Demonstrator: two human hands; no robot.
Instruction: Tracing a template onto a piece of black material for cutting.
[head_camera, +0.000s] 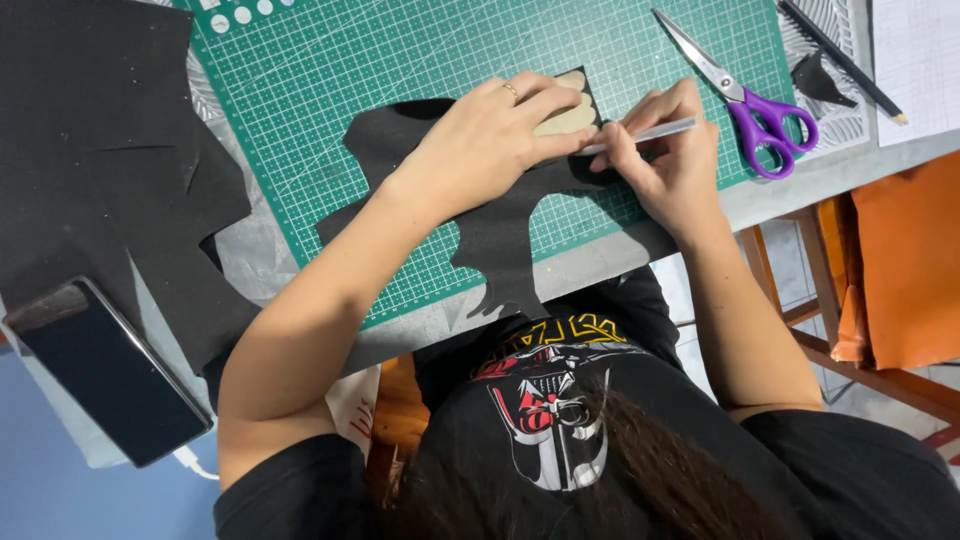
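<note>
Jagged black felt (500, 240), gridded mat (400, 60)

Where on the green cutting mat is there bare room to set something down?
Bare cutting mat lies above the black cut-out sheet, left of the scissors. It is crowded where the left hand presses a tan template and the right hand holds a pen.

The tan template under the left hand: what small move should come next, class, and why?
Probably draw the white pencil a little further along the edge of the tan template. The left hand presses it flat on the black fabric, and the right hand has the tip at its edge.
</note>
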